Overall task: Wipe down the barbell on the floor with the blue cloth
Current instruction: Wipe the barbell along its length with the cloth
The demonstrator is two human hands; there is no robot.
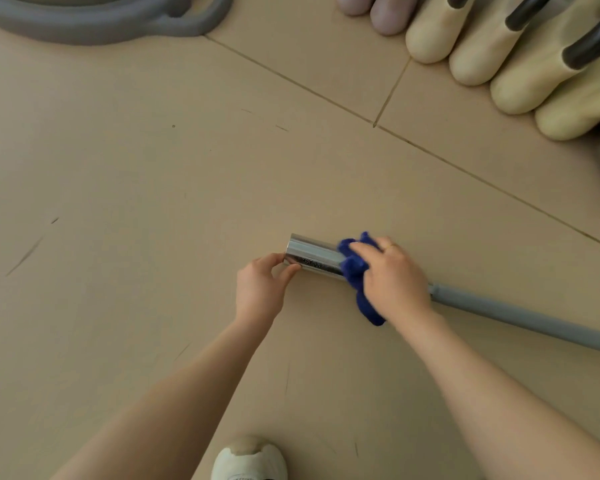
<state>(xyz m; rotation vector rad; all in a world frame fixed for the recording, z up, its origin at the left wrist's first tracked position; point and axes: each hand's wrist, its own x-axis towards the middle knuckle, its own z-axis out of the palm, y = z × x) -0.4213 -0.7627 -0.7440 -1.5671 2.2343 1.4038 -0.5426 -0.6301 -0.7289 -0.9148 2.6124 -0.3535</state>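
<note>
The barbell lies on the tan floor, its shiny chrome sleeve end at centre and its grey shaft running off to the lower right. My left hand pinches the open end of the sleeve with thumb and fingers. My right hand presses the blue cloth around the inner part of the sleeve. Part of the cloth hangs down onto the floor below the bar. The joint between sleeve and shaft is hidden under my right hand.
A row of cream kettlebells with dark handles lines the upper right. A grey rubber ring-shaped object lies at the top left. My white shoe shows at the bottom edge. Floor mat seams cross diagonally.
</note>
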